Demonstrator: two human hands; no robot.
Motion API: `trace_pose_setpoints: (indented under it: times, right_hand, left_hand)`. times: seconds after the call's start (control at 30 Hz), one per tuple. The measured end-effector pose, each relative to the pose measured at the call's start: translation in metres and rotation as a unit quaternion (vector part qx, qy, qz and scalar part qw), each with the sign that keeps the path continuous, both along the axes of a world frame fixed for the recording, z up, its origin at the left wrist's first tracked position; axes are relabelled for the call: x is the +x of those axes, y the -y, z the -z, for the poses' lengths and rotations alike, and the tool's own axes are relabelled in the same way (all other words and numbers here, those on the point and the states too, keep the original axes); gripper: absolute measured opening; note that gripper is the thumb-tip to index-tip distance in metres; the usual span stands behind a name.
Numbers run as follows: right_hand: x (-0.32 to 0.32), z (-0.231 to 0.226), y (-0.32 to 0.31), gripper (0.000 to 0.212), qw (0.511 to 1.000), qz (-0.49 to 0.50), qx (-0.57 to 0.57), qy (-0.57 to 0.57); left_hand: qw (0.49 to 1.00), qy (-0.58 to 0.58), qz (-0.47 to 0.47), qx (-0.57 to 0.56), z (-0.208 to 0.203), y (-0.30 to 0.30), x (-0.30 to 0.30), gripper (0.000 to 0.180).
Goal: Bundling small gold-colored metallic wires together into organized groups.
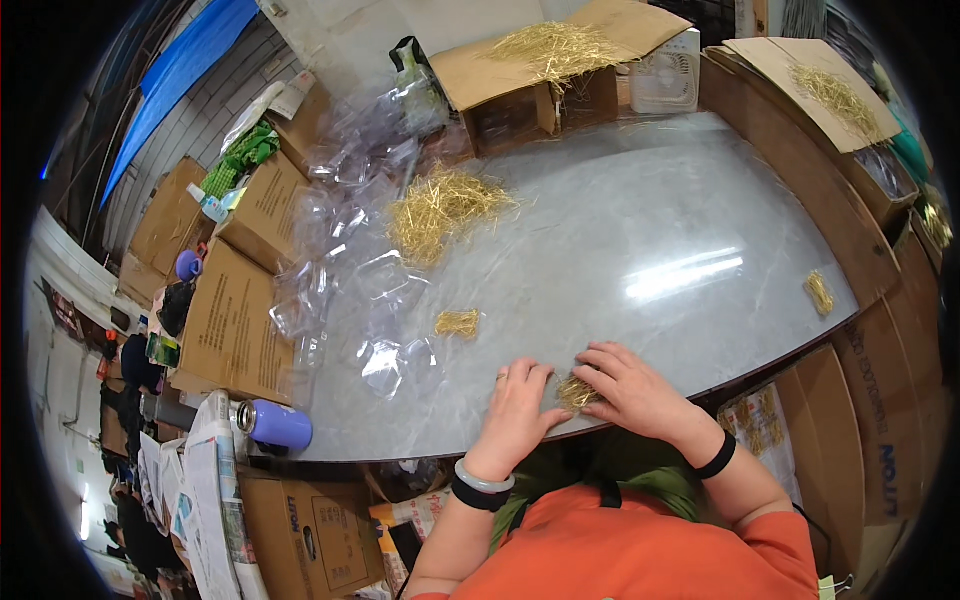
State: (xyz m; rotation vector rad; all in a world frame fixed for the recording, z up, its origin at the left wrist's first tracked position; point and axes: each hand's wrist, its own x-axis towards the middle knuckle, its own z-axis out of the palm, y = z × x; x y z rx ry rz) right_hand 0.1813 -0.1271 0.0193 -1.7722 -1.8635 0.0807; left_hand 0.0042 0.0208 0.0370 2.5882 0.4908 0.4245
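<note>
At the near edge of the grey table [560,240], a small bundle of golden straw-like strands [574,393] lies between my two hands. My right hand [640,392] rests over its right side, fingers bent around it and pressing it on the tabletop. On the other side my left hand [517,408] lies flat, fingers stretched out, with its thumb reaching toward the bundle. Whether that thumb touches it, I cannot tell. A similar compact bundle [457,323] sits farther left, and another bundle [820,293] is by the right edge. A loose heap of golden strands [440,212] lies toward the back left.
Clear plastic packs [350,240] cover the table's left side. Cardboard boxes [245,315] border it there, with a purple bottle [280,425] at the near left corner. An opened carton [500,125] and a white fan [665,80] stand at the back. Cardboard walls [800,190] line the right.
</note>
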Motion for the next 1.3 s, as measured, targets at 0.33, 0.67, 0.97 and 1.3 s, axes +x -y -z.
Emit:
trace_pose_setpoints:
  times: [0.33,0.67,0.97,1.3]
  right_hand:
    - [0.004,-0.003,0.001,0.069,0.998,-0.033,-0.023,0.046]
    - [0.001,-0.008,0.001,0.084,0.997,-0.040,-0.039,0.046]
    - [0.008,-0.004,-0.001,0.077,0.998,-0.057,-0.022,-0.024]
    - [0.003,-0.002,-0.001,0.049,1.000,-0.022,-0.013,0.007]
  left_hand:
    - [0.998,0.023,0.027,-0.058,0.013,-0.009,-0.009,0.019]
    - [0.992,0.091,-0.037,-0.084,0.008,0.013,0.001,0.008]
    - [0.983,0.135,-0.086,-0.091,0.014,0.008,-0.012,0.008]
    - [0.990,0.119,-0.056,-0.054,0.013,0.010,-0.011,0.010]
